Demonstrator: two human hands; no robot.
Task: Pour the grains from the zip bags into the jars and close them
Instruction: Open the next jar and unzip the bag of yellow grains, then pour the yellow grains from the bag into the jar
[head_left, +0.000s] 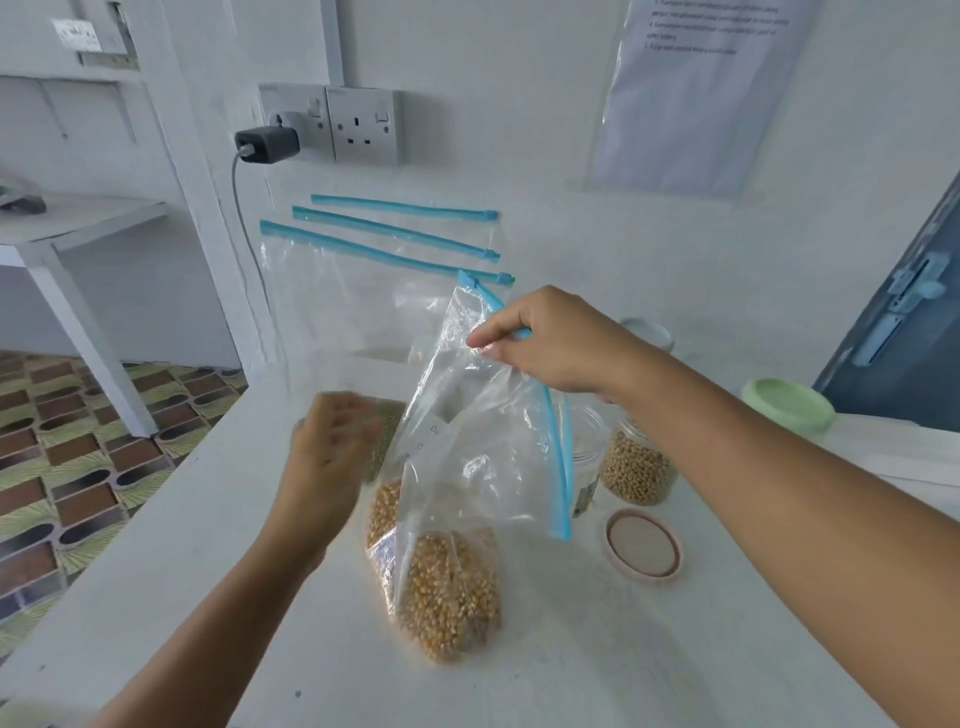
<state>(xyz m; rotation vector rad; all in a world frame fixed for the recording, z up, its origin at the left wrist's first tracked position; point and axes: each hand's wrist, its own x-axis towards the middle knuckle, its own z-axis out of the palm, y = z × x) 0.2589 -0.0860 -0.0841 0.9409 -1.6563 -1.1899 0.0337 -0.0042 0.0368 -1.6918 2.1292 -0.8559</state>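
A clear zip bag (457, 467) with a blue zip strip holds yellow corn kernels (441, 587) at its bottom and rests on the white table (208, 519). My right hand (550, 343) pinches the bag's top edge at the blue strip and holds it upright. My left hand (327, 457) hovers blurred at the bag's left side with fingers loosely spread, holding nothing. Behind the bag stands an empty clear jar (587, 457), partly hidden. A jar of pale beans (639, 473) stands to the right under my right forearm. A pink lid (644, 545) lies flat on the table.
Three empty zip bags (374, 291) with blue strips lean against the wall at the back. A green lid (789, 405) and a white-lidded jar (649, 332) sit at the right. A charger (267, 145) is plugged into the wall socket. The table's left edge drops to tiled floor.
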